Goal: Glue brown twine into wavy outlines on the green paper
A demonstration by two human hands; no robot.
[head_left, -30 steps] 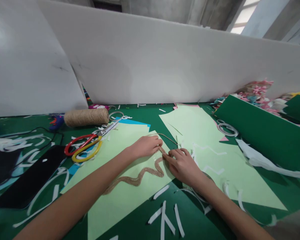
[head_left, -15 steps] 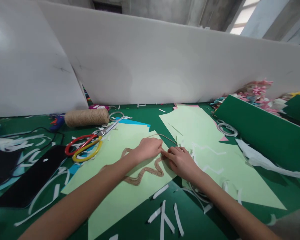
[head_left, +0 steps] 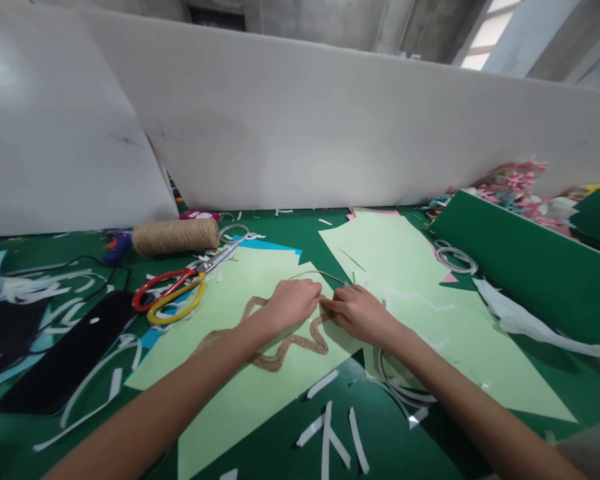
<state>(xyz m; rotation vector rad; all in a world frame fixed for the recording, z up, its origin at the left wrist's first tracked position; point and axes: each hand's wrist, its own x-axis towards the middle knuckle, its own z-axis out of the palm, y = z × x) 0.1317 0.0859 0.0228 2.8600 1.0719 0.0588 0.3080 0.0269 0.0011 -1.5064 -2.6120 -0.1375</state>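
Brown jute twine (head_left: 300, 342) lies in a wavy, several-strand outline on a pale green paper sheet (head_left: 220, 407). My left hand (head_left: 294, 303) is closed on the twine at the upper right of that outline, its fingertips hidden behind the knuckles. Facing it, my right hand (head_left: 357, 312) pinches the twine close to the sheet's right corner, with the index finger stretched toward the left hand. A loose strand of twine (head_left: 325, 272) arches behind both hands. Part of the outline is covered by the left forearm.
Left of the sheet lie red-and-yellow-handled scissors (head_left: 177, 293), a twine spool (head_left: 176, 237) and a black phone-like slab (head_left: 65, 360). Another green sheet (head_left: 480, 347) and a tape ring (head_left: 455, 259) are at right. White strips (head_left: 326, 437) lie in front; a white panel (head_left: 300, 133) stands behind.
The right hand has shifted slightly up, its fingers bunched closer around the twine. The left hand has edged slightly left, and the loose strand behind them lies a little lower.
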